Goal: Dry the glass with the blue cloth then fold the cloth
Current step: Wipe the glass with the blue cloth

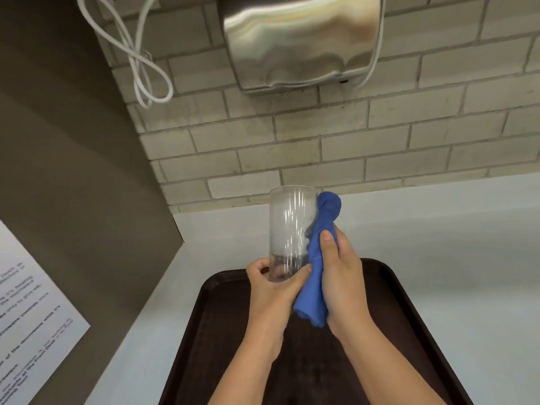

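A tall clear glass [290, 226] is held upright above the tray, its mouth facing up. My left hand [273, 283] grips it around the base. The blue cloth [317, 258] is bunched into a long roll and pressed against the glass's right side, its top end level with the rim. My right hand [342, 270] is closed around the cloth's lower half, thumb on the front.
A dark brown tray [409, 331] lies on the white counter [467, 235] under my hands. A brick wall [350, 141] rises behind, bearing a steel hand dryer [301, 39] and a looped white cable [140, 62]. A brown partition with a printed notice [32, 311] stands at left.
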`<state>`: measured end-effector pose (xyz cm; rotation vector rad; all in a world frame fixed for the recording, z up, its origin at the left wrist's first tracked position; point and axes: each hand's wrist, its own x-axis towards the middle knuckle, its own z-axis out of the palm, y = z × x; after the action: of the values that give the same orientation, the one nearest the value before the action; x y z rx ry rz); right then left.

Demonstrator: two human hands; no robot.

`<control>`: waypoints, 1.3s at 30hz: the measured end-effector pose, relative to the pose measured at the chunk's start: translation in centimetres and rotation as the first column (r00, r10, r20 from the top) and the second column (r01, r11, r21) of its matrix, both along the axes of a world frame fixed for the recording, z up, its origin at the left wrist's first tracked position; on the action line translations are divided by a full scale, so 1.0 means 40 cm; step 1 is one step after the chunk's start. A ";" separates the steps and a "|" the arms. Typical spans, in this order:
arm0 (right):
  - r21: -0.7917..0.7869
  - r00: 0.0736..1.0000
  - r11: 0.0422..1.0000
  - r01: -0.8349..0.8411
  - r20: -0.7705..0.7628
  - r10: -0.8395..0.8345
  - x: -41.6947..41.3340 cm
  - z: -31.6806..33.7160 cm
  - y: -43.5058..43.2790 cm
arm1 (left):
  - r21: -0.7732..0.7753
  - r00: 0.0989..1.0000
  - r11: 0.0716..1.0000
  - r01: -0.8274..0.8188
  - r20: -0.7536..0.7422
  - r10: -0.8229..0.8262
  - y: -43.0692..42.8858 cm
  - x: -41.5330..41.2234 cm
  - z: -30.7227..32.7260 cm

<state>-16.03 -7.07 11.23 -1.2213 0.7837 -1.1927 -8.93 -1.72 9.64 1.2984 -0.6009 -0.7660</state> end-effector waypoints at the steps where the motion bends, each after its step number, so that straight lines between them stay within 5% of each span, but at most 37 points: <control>1: -0.042 0.999 0.999 -0.015 -0.031 0.013 -0.001 0.002 0.009 | -0.023 0.998 1.000 0.017 -0.065 -0.018 0.001 0.005 -0.002; 7: -0.341 0.965 0.918 -0.201 -0.230 0.126 -0.010 -0.011 0.079 | -0.238 0.840 0.955 0.178 -0.468 -0.273 0.016 0.033 -0.008; 10: -0.467 0.922 0.848 -0.252 -0.381 0.065 -0.006 -0.021 0.094 | -0.351 0.751 0.905 0.240 -0.523 -0.402 0.030 0.026 -0.002; 15: -0.615 0.800 0.720 -0.323 -0.584 -0.140 0.022 0.021 0.068 | -0.213 0.829 0.948 0.238 -0.464 -0.313 0.024 0.038 -0.020; 22: -0.516 0.810 0.794 -0.322 -0.584 -0.051 0.074 0.090 -0.003 | -0.364 0.736 0.906 0.217 -0.548 -0.397 0.019 0.046 -0.022; 28: -0.117 0.925 0.942 -0.315 -0.259 0.277 0.062 0.105 -0.047 | -0.368 0.728 0.909 0.195 -0.566 -0.386 0.017 0.053 -0.041; 33: 0.024 0.939 0.941 -0.338 -0.063 0.339 0.038 0.087 -0.049 | -0.292 0.764 0.914 0.281 -0.508 -0.397 0.019 0.054 -0.045; 39: 0.049 0.960 0.960 -0.277 -0.020 0.278 0.019 0.062 -0.049 | -0.117 0.898 0.954 0.275 -0.323 -0.298 0.018 0.055 -0.029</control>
<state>-15.28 -9.03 13.71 -1.2652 0.6316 -0.9254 -6.75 -1.00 8.47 0.9928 -0.5394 -1.1755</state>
